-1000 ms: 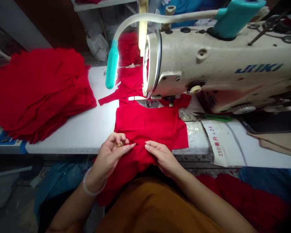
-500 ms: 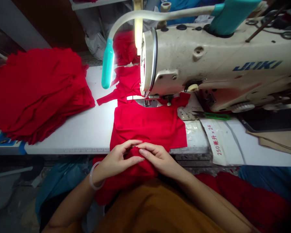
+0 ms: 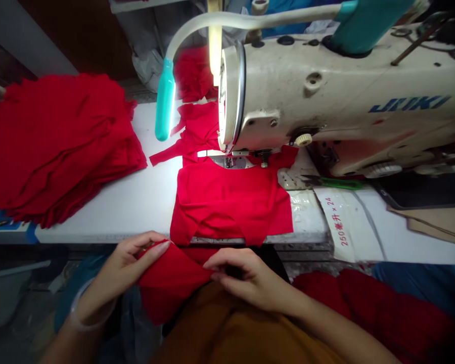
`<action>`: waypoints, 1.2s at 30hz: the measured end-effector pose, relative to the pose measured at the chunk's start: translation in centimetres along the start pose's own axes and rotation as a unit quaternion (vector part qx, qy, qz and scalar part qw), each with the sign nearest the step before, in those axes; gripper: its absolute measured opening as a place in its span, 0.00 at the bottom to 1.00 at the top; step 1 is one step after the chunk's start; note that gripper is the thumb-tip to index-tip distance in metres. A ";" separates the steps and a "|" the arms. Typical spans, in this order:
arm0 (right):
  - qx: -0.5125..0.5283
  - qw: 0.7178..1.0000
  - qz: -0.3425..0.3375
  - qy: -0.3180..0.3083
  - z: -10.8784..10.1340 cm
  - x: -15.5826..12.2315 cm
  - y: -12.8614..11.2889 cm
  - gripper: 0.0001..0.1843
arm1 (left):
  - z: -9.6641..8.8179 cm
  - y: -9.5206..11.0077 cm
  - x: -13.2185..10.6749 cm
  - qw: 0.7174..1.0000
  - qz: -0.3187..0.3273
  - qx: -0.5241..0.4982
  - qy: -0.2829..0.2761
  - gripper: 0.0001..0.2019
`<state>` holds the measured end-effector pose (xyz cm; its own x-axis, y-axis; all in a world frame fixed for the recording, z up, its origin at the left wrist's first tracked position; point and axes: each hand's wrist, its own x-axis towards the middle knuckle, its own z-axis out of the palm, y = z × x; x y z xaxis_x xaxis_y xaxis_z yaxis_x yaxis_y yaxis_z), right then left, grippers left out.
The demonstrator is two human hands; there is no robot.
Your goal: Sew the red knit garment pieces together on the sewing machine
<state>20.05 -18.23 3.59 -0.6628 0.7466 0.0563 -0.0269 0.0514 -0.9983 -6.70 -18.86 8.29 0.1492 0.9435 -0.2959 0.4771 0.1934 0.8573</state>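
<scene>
A red knit garment (image 3: 227,202) lies spread on the white sewing table (image 3: 98,220), its far end running under the presser foot (image 3: 231,161) of a cream Juki sewing machine (image 3: 326,101). Its near part droops over the table edge. My left hand (image 3: 131,265), with a pale bangle on the wrist, pinches the fabric's edge. My right hand (image 3: 246,278) holds the same drooping fabric farther right, with its fingers curled. Both hands are just off the table's front edge.
A tall stack of red cut fabric (image 3: 60,146) sits on the table's left. A teal gooseneck lamp (image 3: 164,101) hangs by the needle. Green-handled snips (image 3: 337,183) lie right of the machine's base. More red fabric (image 3: 364,303) lies low at the right.
Both hands have moved apart and toward me, past the table edge. The bunched fold between them has opened, and the garment now lies flatter on the table.
</scene>
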 end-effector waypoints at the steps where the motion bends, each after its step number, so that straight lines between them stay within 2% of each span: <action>1: -0.030 0.998 -0.060 -0.014 -0.1 0.4 -0.8 0.10 | -0.9 1.0 0.6 0.998 0.048 0.046 0.012 0.10; 3: -0.137 0.974 -0.179 -0.022 -0.8 1.6 -2.0 0.13 | -2.5 3.5 2.9 0.974 0.172 0.145 0.040 0.06; 4: -0.216 0.949 -0.229 -0.006 -1.4 2.3 -2.2 0.15 | -3.1 4.7 4.7 0.953 0.233 0.186 0.057 0.05; 6: -0.394 0.872 -0.284 0.062 -3.2 3.9 -1.8 0.16 | -3.3 6.3 9.5 0.914 0.320 0.237 0.074 0.07; 7: -0.476 0.827 -0.283 0.101 -4.3 4.6 -1.2 0.15 | -2.8 6.6 12.1 0.900 0.353 0.242 0.085 0.09; 8: -0.542 0.788 -0.261 0.132 -5.5 5.3 -0.3 0.14 | -2.1 6.5 14.9 0.891 0.368 0.258 0.063 0.11; 9: -0.589 0.761 -0.226 0.147 -6.6 5.9 0.7 0.14 | -1.1 6.0 17.4 0.886 0.382 0.260 0.043 0.13; 10: -0.617 0.750 -0.187 0.147 -7.7 6.3 1.7 0.14 | 0.1 5.3 19.7 0.885 0.377 0.272 0.014 0.14; 11: -0.625 0.754 -0.151 0.133 -8.7 6.5 2.7 0.13 | 1.2 4.5 21.6 0.888 0.365 0.279 -0.002 0.14; 13: -0.598 0.790 -0.104 0.084 -10.2 6.3 4.1 0.08 | 3.2 2.7 24.1 0.890 0.355 0.285 -0.017 0.13; 15: -0.556 0.825 -0.090 0.051 -11.0 5.8 4.9 0.20 | 4.3 1.5 25.0 0.891 0.357 0.280 -0.012 0.12; 17: -0.525 0.846 -0.086 0.040 -11.4 5.3 5.1 0.30 | 4.5 1.1 25.1 0.892 0.359 0.273 -0.006 0.13; 18: -0.510 0.855 -0.084 0.042 -11.4 5.2 5.1 0.29 | 4.4 1.1 25.0 0.894 0.357 0.270 -0.006 0.13; 21: -0.471 0.875 -0.088 0.068 -11.5 5.2 5.1 0.14 | 4.0 1.4 24.9 0.898 0.350 0.267 -0.016 0.15; 23: -0.487 0.863 -0.104 0.083 -11.4 5.3 5.1 0.13 | 3.8 1.7 24.9 0.898 0.355 0.260 -0.026 0.16; 27: -0.562 0.810 -0.141 0.091 -10.5 5.4 4.3 0.13 | 3.6 2.1 24.7 0.890 0.388 0.235 -0.051 0.18; 29: -0.584 0.793 -0.147 0.091 -9.7 5.2 3.8 0.13 | 3.4 2.1 24.8 0.882 0.406 0.229 -0.068 0.18; 33: -0.595 0.786 -0.131 0.103 -8.1 5.0 3.8 0.12 | 3.4 2.0 25.9 0.866 0.431 0.235 -0.092 0.18; 36: -0.592 0.790 -0.108 0.120 -7.6 5.0 4.4 0.13 | 3.7 2.3 26.1 0.863 0.424 0.262 -0.086 0.17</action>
<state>22.31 -9.28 -0.40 -0.5733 0.7326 0.3669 0.6926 0.6726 -0.2607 1.46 5.24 0.97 0.7420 0.6229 0.2478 0.4516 -0.7376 0.5020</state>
